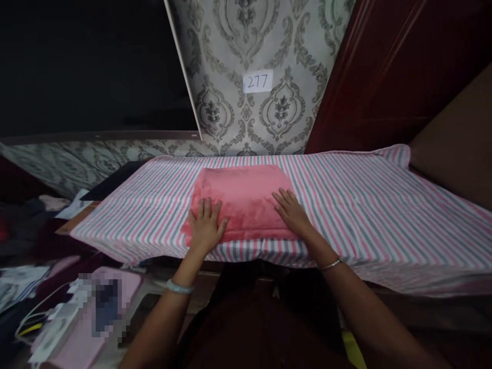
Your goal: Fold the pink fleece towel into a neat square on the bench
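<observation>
A folded pink cloth (243,197) lies on a table covered by a pink, grey and white striped sheet (353,205). My left hand (206,225) rests flat on the cloth's near left corner, fingers stretched out. My right hand (291,210) lies flat on its near right edge, fingers spread. Neither hand grips anything. A pale bangle sits on my left wrist, a thin metal one on my right.
Patterned wallpaper with a paper label reading 277 (257,81) stands behind the table. A dark screen (92,66) fills the upper left, a dark red door (384,72) the upper right. Cluttered items and cables (49,312) lie at lower left.
</observation>
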